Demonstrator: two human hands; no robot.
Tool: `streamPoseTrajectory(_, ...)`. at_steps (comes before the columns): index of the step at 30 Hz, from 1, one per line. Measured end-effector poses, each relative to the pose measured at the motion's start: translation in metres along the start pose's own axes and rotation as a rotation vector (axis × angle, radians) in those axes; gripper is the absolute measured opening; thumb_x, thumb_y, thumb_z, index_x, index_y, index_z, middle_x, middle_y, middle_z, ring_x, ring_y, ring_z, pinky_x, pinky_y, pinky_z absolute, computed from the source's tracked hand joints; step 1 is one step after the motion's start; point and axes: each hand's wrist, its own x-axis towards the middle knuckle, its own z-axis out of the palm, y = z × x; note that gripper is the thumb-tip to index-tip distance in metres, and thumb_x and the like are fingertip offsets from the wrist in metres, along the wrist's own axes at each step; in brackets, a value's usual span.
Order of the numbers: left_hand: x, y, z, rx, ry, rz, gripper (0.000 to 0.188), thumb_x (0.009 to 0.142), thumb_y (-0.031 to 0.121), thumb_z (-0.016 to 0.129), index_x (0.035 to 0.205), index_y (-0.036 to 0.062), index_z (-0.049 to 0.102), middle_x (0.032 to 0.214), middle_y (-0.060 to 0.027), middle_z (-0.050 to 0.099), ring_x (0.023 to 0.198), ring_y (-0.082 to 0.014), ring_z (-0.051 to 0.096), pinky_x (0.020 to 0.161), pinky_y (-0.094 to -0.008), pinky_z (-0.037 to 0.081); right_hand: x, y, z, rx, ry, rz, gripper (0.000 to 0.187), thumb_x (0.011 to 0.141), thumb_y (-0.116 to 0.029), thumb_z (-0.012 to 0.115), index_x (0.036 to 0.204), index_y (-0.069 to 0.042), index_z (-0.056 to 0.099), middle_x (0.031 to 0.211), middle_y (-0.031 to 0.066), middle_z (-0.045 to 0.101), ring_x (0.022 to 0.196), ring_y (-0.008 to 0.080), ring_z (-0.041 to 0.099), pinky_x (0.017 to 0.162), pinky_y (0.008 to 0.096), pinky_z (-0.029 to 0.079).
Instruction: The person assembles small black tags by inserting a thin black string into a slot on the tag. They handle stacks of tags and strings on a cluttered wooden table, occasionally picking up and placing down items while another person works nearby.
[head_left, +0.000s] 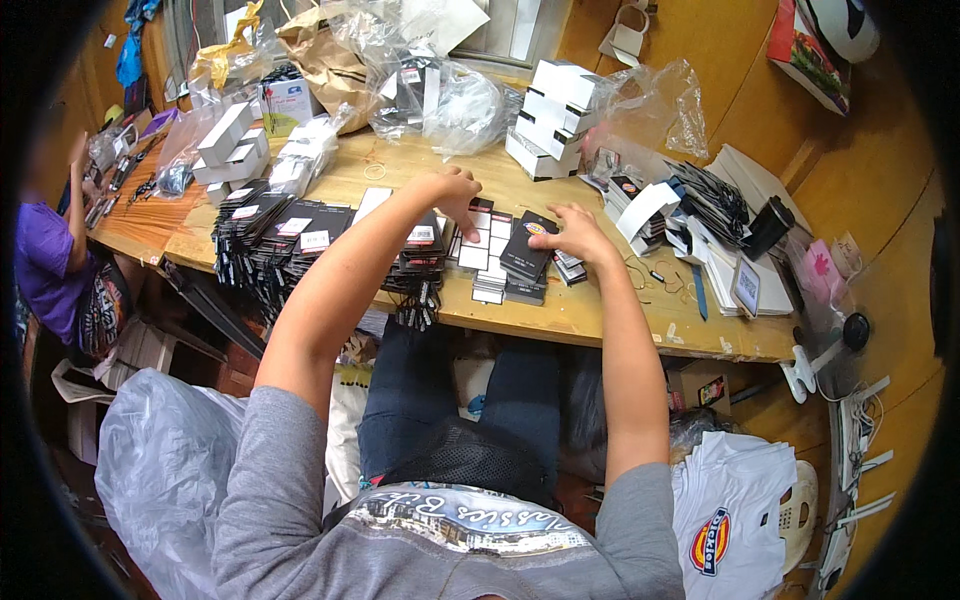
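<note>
My left hand [455, 198] is over a stack of dark tags with white labels [482, 250]. Its thumb points down onto the stack, apart from the bent fingers. Beside it lies a pile of black hang tags [524, 258] with a coloured oval emblem. My right hand [582, 238] is at that pile's right edge, thumb resting on the top tag and fingers spread. A few more tags [570, 268] lie partly under this hand. Left of my left forearm, bundles of black hang tags with strings [300, 240] hang over the table's front edge.
The wooden table [480, 315] bears white boxes [555, 115] at the back and clear plastic bags [465, 105]. Right of my hands are black tag bundles [705, 195] and a phone-like device [746, 285]. A person in purple [55, 255] sits far left. A white shirt [735, 520] lies lower right.
</note>
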Motion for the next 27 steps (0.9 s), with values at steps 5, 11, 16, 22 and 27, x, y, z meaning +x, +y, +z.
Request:
streamPoseTrajectory(5, 0.004, -0.004, 0.002, -0.090, 0.029, 0.074, 0.088, 0.043, 0.049, 0.072, 0.110, 0.0004, 0.043, 0.113, -0.0165, 0.041, 0.109, -0.0310, 0.034, 0.089, -0.0400, 0.032, 0.021, -0.003, -0.004, -0.052, -0.262, 0.005, 0.073, 0.045, -0.042, 0.073, 0.105, -0.005, 0.053, 0.107, 0.0168, 0.048, 0.103, 0.0301, 0.041, 0.088, 0.0345, 0.033)
streamPoseTrajectory(11, 0.002, -0.008, 0.003, -0.182, 0.185, 0.075, 0.075, 0.046, 0.039, 0.074, 0.104, -0.0005, 0.048, 0.106, -0.0176, 0.046, 0.100, -0.0315, 0.043, 0.085, -0.0350, 0.036, 0.009, -0.023, -0.008, -0.105, -0.077, 0.009, 0.065, 0.042, -0.027, 0.077, 0.099, -0.004, 0.056, 0.097, 0.0133, 0.053, 0.098, 0.0289, 0.044, 0.083, 0.0334, 0.037)
streamPoseTrajectory(16, -0.001, -0.019, 0.014, -0.174, 0.322, 0.050, 0.070, 0.047, 0.037, 0.073, 0.102, 0.0005, 0.050, 0.102, -0.0171, 0.049, 0.096, -0.0315, 0.047, 0.081, -0.0350, 0.039, 0.010, -0.021, -0.001, -0.040, -0.007, -0.077, 0.060, 0.042, -0.026, 0.076, 0.094, -0.002, 0.056, 0.092, 0.0163, 0.053, 0.090, 0.0298, 0.048, 0.080, 0.0346, 0.038)
streamPoseTrajectory(22, 0.009, -0.003, 0.009, -0.155, 0.189, 0.056, 0.047, 0.049, 0.037, 0.072, 0.076, 0.0015, 0.061, 0.085, -0.0169, 0.057, 0.078, -0.0309, 0.055, 0.070, -0.0376, 0.043, -0.003, -0.022, -0.013, 0.103, -0.008, -0.075, 0.058, 0.041, -0.014, 0.075, 0.091, 0.003, 0.052, 0.089, 0.0169, 0.051, 0.087, 0.0300, 0.049, 0.076, 0.0342, 0.039)
streamPoseTrajectory(27, 0.036, -0.017, 0.022, -0.130, 0.197, 0.025, 0.063, 0.043, 0.049, 0.072, 0.078, -0.0027, 0.061, 0.084, -0.0173, 0.058, 0.083, -0.0294, 0.054, 0.074, -0.0338, 0.042, 0.001, -0.023, -0.006, 0.049, -0.006, -0.038, 0.061, 0.041, -0.009, 0.074, 0.095, 0.002, 0.048, 0.094, 0.0149, 0.048, 0.088, 0.0295, 0.048, 0.078, 0.0328, 0.039)
